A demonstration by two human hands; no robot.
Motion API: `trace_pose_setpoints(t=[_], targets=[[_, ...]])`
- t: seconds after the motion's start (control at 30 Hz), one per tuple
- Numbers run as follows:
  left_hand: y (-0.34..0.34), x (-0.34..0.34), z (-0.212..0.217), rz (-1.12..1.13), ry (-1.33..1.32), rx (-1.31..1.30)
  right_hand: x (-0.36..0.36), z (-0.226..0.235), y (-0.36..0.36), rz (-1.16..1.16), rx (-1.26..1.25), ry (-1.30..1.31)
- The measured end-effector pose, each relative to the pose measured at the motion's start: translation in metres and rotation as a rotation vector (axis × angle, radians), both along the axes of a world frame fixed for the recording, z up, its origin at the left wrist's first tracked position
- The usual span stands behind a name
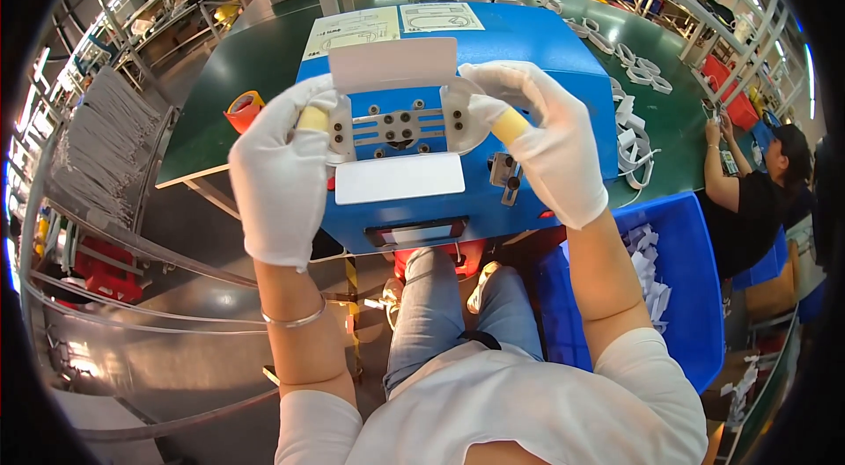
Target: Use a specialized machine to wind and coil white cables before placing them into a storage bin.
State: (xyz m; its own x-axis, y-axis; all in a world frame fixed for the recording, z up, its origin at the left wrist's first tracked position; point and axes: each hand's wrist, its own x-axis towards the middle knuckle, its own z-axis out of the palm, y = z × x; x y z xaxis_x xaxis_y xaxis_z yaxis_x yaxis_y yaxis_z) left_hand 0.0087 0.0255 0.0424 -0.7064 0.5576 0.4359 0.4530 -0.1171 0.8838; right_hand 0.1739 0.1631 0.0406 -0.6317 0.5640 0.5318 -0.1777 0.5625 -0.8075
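Note:
Both my hands wear white gloves with yellow tape round the thumbs. They sit at opposite ends of a metal fixture with slotted bars and bolts, set on a blue machine. My left hand is closed in a pinch at the fixture's left rounded end. At the right rounded end, my right hand has its fingers curled and thumb against the rim. What lies inside either grip is hidden. One white flat panel stands above the fixture and another white panel lies below it.
Two drawing sheets lie on the machine. An orange tape roll sits on the green table. White oval loops lie at far right. A blue bin holds white scraps. Co-workers sit right and beyond the table.

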Motion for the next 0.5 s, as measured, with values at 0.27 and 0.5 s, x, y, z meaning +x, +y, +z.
trace_pose_setpoints(t=[0.27, 0.5], targets=[[-0.017, 0.011, -0.077, 0.103, -0.124, 0.246, -0.002, 0.006, 0.014, 0.144, -0.012, -0.024], [0.002, 0.033, -0.094, -0.383, -0.590, 0.129, -0.030, 0.034, 0.003, 0.142, -0.095, -0.121]])
